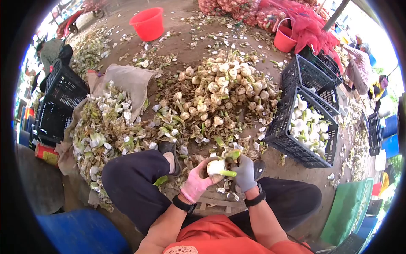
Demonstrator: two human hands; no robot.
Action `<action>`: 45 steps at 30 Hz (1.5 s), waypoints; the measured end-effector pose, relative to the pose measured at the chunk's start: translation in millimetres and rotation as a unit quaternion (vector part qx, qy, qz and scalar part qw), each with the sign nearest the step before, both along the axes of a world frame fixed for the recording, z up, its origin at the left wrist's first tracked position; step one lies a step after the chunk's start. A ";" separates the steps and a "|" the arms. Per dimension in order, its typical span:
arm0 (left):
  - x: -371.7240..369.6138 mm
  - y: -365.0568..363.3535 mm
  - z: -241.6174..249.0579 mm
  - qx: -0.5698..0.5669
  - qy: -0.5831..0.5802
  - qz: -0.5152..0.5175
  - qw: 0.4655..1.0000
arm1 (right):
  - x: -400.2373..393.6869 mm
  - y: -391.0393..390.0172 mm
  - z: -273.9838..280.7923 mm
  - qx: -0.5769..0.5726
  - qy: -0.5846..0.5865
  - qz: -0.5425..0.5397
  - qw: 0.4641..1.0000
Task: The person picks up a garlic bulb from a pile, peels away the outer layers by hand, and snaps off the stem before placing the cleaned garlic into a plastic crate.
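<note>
My left hand (196,181), in a pink glove, grips a white garlic bulb (216,167) low in the middle of the view. My right hand (245,171), in a grey glove, is closed around the bulb's green stalk (229,173) and its right side. Both hands are held above my knees, in front of a big heap of unpeeled garlic (222,89) on the ground. Whether the right hand also holds a tool is hidden.
A black crate (282,135) with peeled white bulbs stands at the right, another black crate (311,70) behind it. Peelings and husks (101,135) lie piled at the left on sacking. Red buckets (149,23) and red mesh sacks (296,17) sit farther back. Other people sit at the right edge.
</note>
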State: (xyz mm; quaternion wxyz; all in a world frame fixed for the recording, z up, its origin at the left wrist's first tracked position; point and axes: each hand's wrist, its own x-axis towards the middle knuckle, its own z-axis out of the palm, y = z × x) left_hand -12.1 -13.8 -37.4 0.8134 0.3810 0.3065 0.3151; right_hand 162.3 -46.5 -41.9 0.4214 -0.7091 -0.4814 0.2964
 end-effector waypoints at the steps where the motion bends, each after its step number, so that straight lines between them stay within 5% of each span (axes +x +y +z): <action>1: 1.7 -3.7 -6.3 -0.001 0.004 -0.004 1.000 | 3.7 2.9 -17.3 -0.007 -0.055 -0.016 0.998; 4: 8.2 -8.0 -2.0 -0.017 -0.066 -0.023 0.997 | 23.6 5.6 -65.9 -0.112 -0.182 -0.068 0.975; 6: 6.4 -3.7 -1.1 0.008 -0.059 -0.027 0.998 | 41.9 -1.5 -78.6 -0.174 -0.125 0.001 0.977; 8: 6.3 -3.5 4.4 -0.089 -0.085 -0.020 0.992 | 41.1 -8.7 -64.4 -0.166 -0.150 0.040 0.974; 11: 10.3 -0.9 -10.8 -0.088 -0.080 -0.005 0.993 | 36.8 -5.3 -31.2 0.011 0.187 0.081 0.979; 12: 10.7 -0.7 -13.2 -0.096 -0.080 -0.006 0.992 | 32.5 -4.9 -10.8 0.009 0.188 0.079 0.979; 14: 10.9 -0.8 -10.1 -0.085 -0.084 -0.003 0.993 | 23.6 -7.6 29.4 -0.113 0.384 0.074 0.913; 15: 11.2 -0.7 -9.0 -0.071 -0.089 0.002 0.994 | 18.5 -6.5 24.2 -0.072 0.248 0.091 0.962; 18: 11.5 -2.2 -15.1 -0.002 -0.033 -0.014 0.999 | 10.9 -3.3 24.2 -0.064 0.178 0.096 0.977; 29: 16.7 -10.0 -15.8 0.024 0.030 0.081 0.996 | -11.8 -6.2 -2.9 -0.055 0.038 0.076 0.995; 30: 17.1 -10.6 -24.9 -0.003 0.026 0.120 0.992 | -13.9 -8.2 -3.0 -0.052 0.037 0.076 0.995; 33: 15.1 -2.3 -29.6 -0.044 0.040 0.197 0.979 | -19.1 -12.3 5.1 -0.107 0.293 0.051 0.949; 37: 10.5 0.5 -29.7 -0.067 0.068 0.286 0.953 | -21.0 -18.0 -36.1 -0.124 0.345 0.017 0.930; 39: 5.7 5.3 -31.9 -0.104 -0.018 0.282 0.954 | -15.3 -28.5 -95.9 -0.165 -0.005 0.031 0.986; 42: -4.8 19.3 -6.0 -0.170 -0.164 0.283 0.930 | -17.1 -38.2 -105.8 -0.237 -0.100 0.048 0.965; 43: -8.2 22.2 -10.9 -0.188 -0.181 0.283 0.923 | -19.0 -39.9 -106.7 -0.211 -0.011 0.057 0.976; 45: -7.5 23.6 -20.4 -0.228 -0.212 0.287 0.906 | -23.2 -27.7 -80.4 -0.114 -0.045 0.069 0.990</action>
